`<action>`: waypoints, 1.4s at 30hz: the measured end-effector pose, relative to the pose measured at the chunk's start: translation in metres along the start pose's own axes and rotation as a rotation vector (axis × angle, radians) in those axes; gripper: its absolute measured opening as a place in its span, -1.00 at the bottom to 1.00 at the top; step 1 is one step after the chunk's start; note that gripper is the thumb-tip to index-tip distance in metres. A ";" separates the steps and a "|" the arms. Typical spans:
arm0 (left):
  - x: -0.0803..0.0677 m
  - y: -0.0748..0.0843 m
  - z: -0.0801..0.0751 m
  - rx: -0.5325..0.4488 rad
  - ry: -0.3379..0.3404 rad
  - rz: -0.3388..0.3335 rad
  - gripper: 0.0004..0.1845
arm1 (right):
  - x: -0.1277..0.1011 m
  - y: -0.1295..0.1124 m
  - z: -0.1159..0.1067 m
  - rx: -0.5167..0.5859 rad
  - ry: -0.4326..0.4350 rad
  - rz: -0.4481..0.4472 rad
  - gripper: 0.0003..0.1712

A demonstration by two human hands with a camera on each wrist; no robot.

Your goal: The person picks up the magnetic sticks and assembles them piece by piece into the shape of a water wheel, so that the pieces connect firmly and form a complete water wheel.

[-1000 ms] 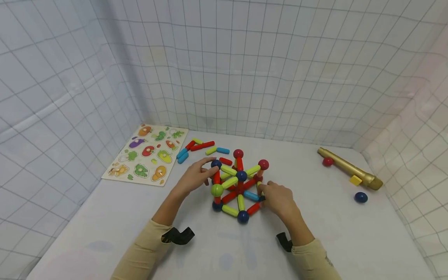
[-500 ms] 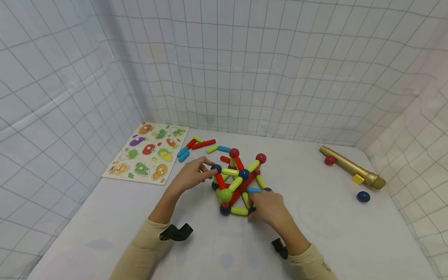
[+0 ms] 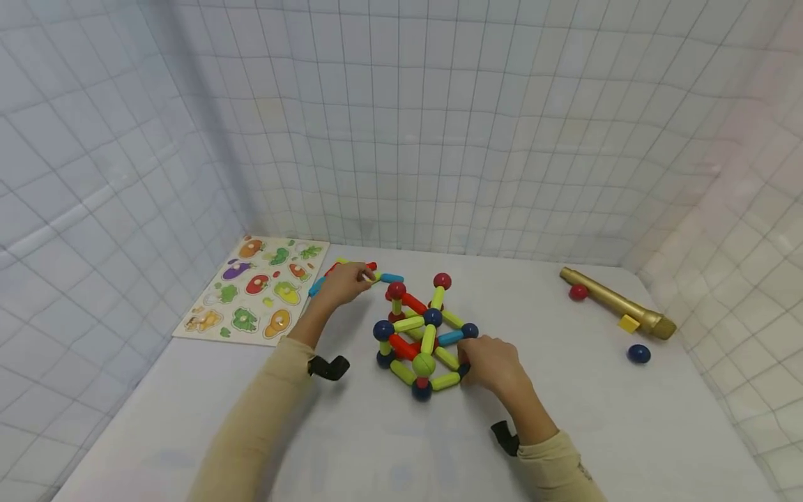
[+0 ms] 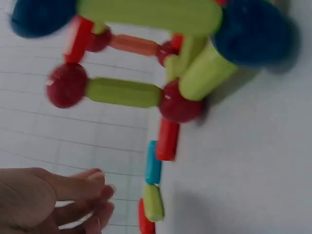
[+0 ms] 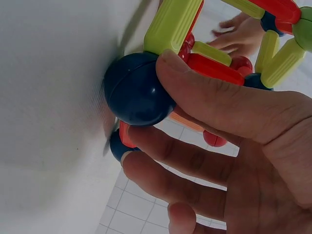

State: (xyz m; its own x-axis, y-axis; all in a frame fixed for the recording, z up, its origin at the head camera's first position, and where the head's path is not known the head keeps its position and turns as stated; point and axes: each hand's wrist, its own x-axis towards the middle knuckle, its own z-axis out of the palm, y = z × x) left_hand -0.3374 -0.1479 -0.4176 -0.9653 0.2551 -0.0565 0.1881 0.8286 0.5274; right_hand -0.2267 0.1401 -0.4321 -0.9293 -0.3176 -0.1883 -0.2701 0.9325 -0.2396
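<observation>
Two hands at work: both over a white desk [image 3: 564, 418], one at a toy frame, one at spare pieces.
Toy frame: a rod-and-ball frame [image 3: 423, 335] stands mid-desk, built of red, green and blue rods joined by balls.
Right hand: the right hand [image 3: 492, 362] grips the frame's near right corner; in the right wrist view thumb and fingers [image 5: 204, 87] curl round a dark blue ball [image 5: 139, 90].
Left hand: the left hand [image 3: 341, 282] reaches to the loose rods [image 3: 376, 273] behind the frame; whether it has closed on one, I cannot tell.
Step in hand: likely fetching another rod while steadying the frame.
Next move: calls for bringing a rod to a free ball without tipping the frame.
Elsewhere: a puzzle board [image 3: 254, 289] at far left; a gold tube [image 3: 617, 303] at right.
</observation>
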 end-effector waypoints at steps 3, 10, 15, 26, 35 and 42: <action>0.030 -0.002 0.018 0.108 -0.055 0.038 -0.71 | -0.001 -0.001 0.001 -0.001 -0.007 0.010 -0.69; 0.048 -0.001 0.048 0.284 -0.110 0.014 -0.71 | -0.002 -0.001 -0.001 -0.003 -0.003 0.002 -0.69; 0.034 -0.002 0.047 0.329 -0.093 0.007 -0.78 | -0.001 0.000 -0.001 -0.009 -0.011 0.019 -0.67; -0.044 0.001 0.002 -0.445 0.000 -0.084 -0.53 | -0.001 -0.002 -0.003 -0.009 -0.032 0.014 -0.67; -0.061 0.034 0.001 -0.497 0.046 -0.118 -0.43 | 0.001 -0.002 0.000 -0.005 -0.035 0.017 -0.67; -0.055 0.035 0.008 -0.516 0.013 -0.127 -0.30 | 0.001 -0.002 0.000 -0.009 -0.031 0.018 -0.66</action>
State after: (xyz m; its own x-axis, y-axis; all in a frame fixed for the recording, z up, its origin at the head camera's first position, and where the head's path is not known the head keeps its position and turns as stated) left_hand -0.2759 -0.1289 -0.4030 -0.9773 0.1599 -0.1387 -0.0413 0.4987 0.8658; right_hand -0.2269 0.1384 -0.4318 -0.9259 -0.3056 -0.2220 -0.2555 0.9396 -0.2278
